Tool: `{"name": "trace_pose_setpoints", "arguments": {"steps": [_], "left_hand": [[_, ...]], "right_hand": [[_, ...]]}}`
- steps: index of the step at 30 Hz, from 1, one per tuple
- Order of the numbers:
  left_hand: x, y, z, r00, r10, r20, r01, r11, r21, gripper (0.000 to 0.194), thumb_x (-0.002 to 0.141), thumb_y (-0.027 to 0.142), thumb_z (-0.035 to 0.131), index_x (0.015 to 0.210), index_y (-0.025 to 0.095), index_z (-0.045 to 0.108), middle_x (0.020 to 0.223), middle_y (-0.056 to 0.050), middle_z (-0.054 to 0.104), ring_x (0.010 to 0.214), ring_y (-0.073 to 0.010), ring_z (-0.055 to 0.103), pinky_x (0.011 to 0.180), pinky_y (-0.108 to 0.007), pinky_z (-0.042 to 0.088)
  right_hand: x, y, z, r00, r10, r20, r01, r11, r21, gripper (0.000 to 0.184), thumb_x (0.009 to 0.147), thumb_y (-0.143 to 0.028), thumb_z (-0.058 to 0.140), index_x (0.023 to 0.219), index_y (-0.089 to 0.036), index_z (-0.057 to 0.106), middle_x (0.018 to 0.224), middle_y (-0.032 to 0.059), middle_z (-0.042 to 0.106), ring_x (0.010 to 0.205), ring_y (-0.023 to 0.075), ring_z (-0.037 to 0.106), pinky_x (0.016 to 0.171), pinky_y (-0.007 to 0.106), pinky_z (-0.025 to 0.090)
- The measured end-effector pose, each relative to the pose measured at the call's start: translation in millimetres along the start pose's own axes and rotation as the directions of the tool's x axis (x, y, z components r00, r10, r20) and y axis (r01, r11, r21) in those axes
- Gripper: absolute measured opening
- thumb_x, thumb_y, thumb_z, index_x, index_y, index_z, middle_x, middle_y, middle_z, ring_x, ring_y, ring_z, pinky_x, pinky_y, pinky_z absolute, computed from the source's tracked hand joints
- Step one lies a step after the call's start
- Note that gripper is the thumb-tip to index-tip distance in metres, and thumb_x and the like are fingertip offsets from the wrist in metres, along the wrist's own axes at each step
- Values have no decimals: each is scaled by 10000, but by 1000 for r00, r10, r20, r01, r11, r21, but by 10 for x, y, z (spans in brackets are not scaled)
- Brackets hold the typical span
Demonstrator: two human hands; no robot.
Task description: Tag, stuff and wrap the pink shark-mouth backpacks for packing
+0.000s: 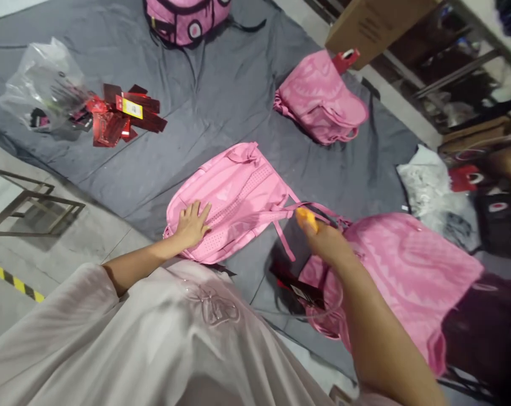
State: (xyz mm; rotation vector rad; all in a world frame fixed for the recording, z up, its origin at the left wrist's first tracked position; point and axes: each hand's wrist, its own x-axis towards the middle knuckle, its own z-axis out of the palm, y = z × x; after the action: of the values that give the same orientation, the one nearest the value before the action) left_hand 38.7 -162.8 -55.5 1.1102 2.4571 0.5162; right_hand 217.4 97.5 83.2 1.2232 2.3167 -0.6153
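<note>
Pink backpack (238, 177), apparently being steadied under your spread left hand (191, 226); right hand (329, 241) gripping orange object (306, 219) near the straps (276, 215); next move likely needs steady pressure.

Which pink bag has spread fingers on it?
The backpack in the middle, straps facing up: it's the only one with the left hand spread on it.

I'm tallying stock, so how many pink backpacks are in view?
4 distinguishable: black-trimmed pink backpack at the top, patterned pink backpack upper right, flat pink backpack under the left hand, large pink backpack partly behind the right forearm. Others may be hidden there.
</note>
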Motion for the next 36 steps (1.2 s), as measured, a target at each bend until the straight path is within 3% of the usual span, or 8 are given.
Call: {"name": "trace_pose_setpoints", "arguments": {"steps": [3,7,13,17,20,24,29,36], "left_hand": [[-117,219,138,972,233,37,-236,969,79,725,929,451,574,1550,181,315,1627,-205,211,1490,-393,199,1174,-569,199],[-212,434,378,909,345,235,-365,930,48,874,797,406,729,1532,152,329,1570,-219,327,1403,-376,359,1112,-508,335],[-86,434,556,988,123,96,-98,968,-229,601,802,142,597,1394,86,505,1415,-235,519,1341,-347,460,1131,-502,347],[129,164,471,978,-145,151,205,803,-559,300,958,255,430,1114,121,649,980,-157,717,920,-259,699,872,-410,551],[186,71,401,961,-221,164,275,793,-544,351,987,349,409,1017,103,659,826,-148,705,721,-250,695,692,-399,576],[-16,296,412,981,-193,33,189,890,-415,385,927,265,534,1296,211,628,1291,-157,623,1140,-317,609,968,-487,503],[-236,572,513,1000,-12,6,12,989,145,585,917,198,513,1494,276,455,1625,-161,243,1307,-415,409,970,-592,443],[-218,190,188,988,150,-45,-155,975,-159,387,957,344,516,1295,200,637,1430,-127,532,1305,-281,487,1115,-433,397]], "right_hand": [[-191,128,26,919,-107,378,70,991,112,660,909,-757,309,781,-187,616,508,29,560,450,176,527,498,284,394],[-383,191,127,977,-27,209,2,993,117,598,901,-732,344,797,-205,606,485,11,531,441,175,513,494,277,365],[-519,413,219,968,-81,236,6,953,303,583,901,-724,302,684,-226,515,433,6,508,415,165,485,493,276,369],[-501,506,289,917,-232,324,74,898,433,597,888,-752,336,664,-221,492,459,7,537,426,150,500,498,266,389],[-423,530,324,987,-112,117,58,921,385,579,892,-744,349,687,-221,490,453,1,526,408,146,495,470,259,363],[-365,522,324,935,-249,254,137,912,388,531,915,-697,374,755,-212,517,498,1,565,427,150,520,481,262,386],[-357,512,281,991,-123,59,111,978,178,467,960,-588,368,882,-188,596,532,12,575,469,167,549,516,269,388],[-384,507,524,985,-167,41,150,950,273,571,912,-684,411,892,-183,686,486,14,551,428,185,522,481,288,382]]}}
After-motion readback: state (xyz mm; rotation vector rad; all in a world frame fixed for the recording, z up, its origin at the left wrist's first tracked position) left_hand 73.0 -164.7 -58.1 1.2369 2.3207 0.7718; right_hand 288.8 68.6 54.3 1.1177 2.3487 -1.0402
